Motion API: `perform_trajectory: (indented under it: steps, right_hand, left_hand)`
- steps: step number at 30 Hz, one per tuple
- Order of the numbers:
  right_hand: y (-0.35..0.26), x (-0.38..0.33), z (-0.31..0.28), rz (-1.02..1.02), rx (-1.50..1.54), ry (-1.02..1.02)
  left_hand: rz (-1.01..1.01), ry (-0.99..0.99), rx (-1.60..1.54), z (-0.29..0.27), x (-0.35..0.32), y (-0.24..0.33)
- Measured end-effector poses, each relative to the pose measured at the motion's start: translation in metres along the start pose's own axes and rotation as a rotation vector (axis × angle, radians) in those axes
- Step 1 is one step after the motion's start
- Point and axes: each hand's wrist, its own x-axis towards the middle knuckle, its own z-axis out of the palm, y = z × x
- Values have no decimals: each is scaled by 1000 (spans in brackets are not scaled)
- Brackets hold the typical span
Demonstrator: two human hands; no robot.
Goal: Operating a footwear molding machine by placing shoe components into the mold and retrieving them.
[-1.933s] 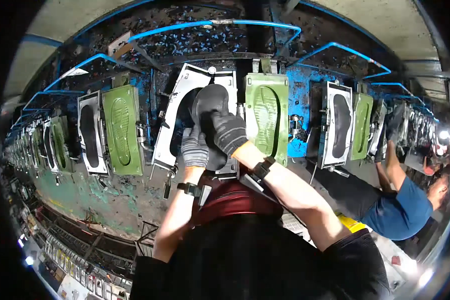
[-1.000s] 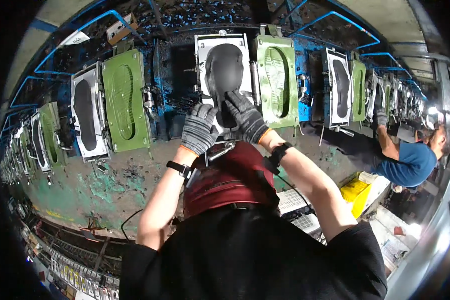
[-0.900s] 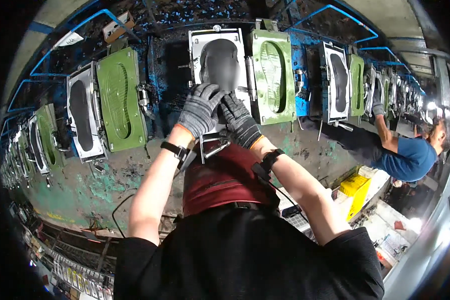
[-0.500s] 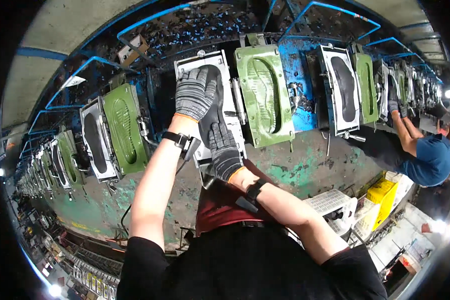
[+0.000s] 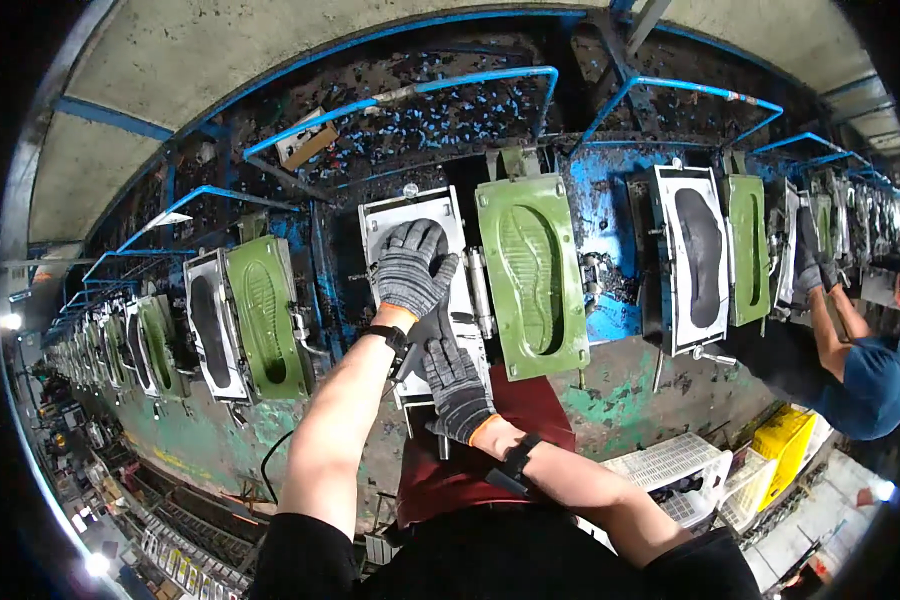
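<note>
A dark, sole-shaped piece (image 5: 432, 325) lies lengthwise on the silver mould plate (image 5: 453, 215) in front of me. My left hand (image 5: 413, 268), in a grey striped knit glove, rests flat over its far end, fingers extended. Lower down, my right hand (image 5: 457, 390) in a matching glove lies with outstretched fingers over the near end. Both palms face down, and they hide most of the dark piece. Hinged to the plate's right side is a green mould half (image 5: 490, 230) with a ribbed, sole-shaped hollow, lying opened out.
Similar moulds stand in a row both ways, including a plate with a dark sole (image 5: 703, 258) at right and a green half (image 5: 262, 318) at left. Blue rails (image 5: 450, 80) run behind. A co-worker (image 5: 875, 385) works far right. White crates (image 5: 670, 458) and a yellow crate (image 5: 782, 450) stand nearby.
The view has shifted, so the moulds sit lower in the picture. My left hand has moved slightly right across the far end of the dark piece; my right hand remains at the near end.
</note>
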Motion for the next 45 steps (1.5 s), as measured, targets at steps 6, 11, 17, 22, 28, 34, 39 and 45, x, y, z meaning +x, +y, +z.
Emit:
perform_trajectory:
  steps: [6, 11, 17, 22, 28, 34, 39, 45]
  right_hand:
    - [-2, -5, 7, 1, 13, -5]
    - [-1, 1, 12, -64, 1, 158]
    - [39, 0, 10, -273, 129, 329]
    - [31, -1, 16, -255, 70, 328]
    - [-25, -18, 22, 32, -39, 219]
    - [-26, -28, 41, 153, -111, 126]
    - [-38, -37, 30, 404, 191, -436]
    - [36, -29, 97, 22, -11, -192]
  left_hand:
    - [-2, 6, -48, 9, -10, -6]
    - [38, 121, -89, 6, -12, -15]
    - [-27, 193, -83, -3, 31, -20]
    - [-47, 182, -112, -3, -34, -20]
    - [87, 10, 71, 11, -68, -16]
    - [-96, -382, 328, -11, -44, 55]
    - [-77, -248, 250, -11, -57, 40]
    - [-61, -94, 141, -3, -54, 33]
